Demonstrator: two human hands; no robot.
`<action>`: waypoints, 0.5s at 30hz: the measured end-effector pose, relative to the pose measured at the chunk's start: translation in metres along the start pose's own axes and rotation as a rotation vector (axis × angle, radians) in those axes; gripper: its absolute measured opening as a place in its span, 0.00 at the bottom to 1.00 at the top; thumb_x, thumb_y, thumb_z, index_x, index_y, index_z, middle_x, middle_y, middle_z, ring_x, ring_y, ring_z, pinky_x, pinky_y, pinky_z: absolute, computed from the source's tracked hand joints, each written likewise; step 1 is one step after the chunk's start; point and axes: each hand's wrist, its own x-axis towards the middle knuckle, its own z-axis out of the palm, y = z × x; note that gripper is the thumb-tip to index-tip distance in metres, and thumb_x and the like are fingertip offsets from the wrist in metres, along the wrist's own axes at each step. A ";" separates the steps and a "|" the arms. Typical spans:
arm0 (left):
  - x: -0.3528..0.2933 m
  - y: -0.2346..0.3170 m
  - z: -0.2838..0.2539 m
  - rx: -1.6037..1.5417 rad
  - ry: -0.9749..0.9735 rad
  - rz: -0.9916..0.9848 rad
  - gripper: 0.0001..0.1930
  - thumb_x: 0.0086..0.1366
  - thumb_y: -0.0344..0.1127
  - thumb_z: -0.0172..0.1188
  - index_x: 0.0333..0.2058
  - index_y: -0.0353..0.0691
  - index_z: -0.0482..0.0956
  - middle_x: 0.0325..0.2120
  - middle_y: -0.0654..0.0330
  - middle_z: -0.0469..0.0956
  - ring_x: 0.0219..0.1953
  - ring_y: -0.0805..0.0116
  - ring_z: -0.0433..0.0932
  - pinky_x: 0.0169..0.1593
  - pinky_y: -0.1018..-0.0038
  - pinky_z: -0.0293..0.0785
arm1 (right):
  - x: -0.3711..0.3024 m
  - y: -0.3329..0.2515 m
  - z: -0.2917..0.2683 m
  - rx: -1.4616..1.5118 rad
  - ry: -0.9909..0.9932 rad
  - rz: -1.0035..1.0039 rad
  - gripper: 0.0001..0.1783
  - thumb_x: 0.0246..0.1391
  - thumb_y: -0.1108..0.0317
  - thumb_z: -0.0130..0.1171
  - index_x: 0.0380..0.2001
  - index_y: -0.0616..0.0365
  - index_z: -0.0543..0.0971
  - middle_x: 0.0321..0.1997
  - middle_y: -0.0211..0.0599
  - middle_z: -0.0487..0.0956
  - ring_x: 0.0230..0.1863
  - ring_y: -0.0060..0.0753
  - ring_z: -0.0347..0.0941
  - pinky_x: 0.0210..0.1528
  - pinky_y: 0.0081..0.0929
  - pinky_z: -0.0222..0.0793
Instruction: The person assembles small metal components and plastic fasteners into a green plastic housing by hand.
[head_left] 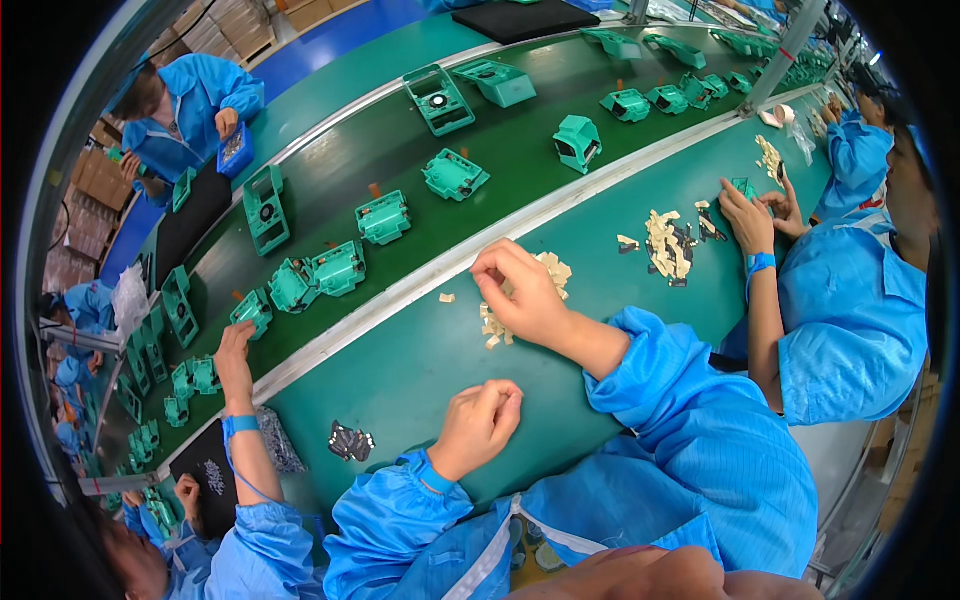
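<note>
My left hand point(478, 428) is curled into a loose fist above the green worktable point(400, 360), near my body. Whatever it may hold is hidden by the fingers. Over a pile of small cream-coloured pieces point(553, 272) hovers my right hand point(527, 297), its fingers bent and closed; I cannot make out anything in them. It covers part of the pile. A single cream piece point(447, 298) lies apart, to the left of that hand. Left of my left hand sits a small heap of black parts point(351, 441).
A green conveyor belt point(520, 140) beyond the metal rail point(420, 312) carries several green plastic housings point(340, 268). At left, a co-worker's hand point(236, 355) touches a housing point(254, 313). At right, another co-worker's hands point(750, 218) work beside mixed cream and black pieces point(668, 245).
</note>
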 end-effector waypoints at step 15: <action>-0.003 -0.003 -0.001 0.019 -0.031 0.039 0.07 0.63 0.24 0.60 0.39 0.35 0.72 0.15 0.60 0.73 0.16 0.66 0.72 0.27 0.69 0.69 | -0.004 0.001 0.000 -0.010 0.010 -0.009 0.05 0.55 0.79 0.57 0.35 0.62 0.76 0.36 0.40 0.76 0.33 0.39 0.76 0.35 0.30 0.73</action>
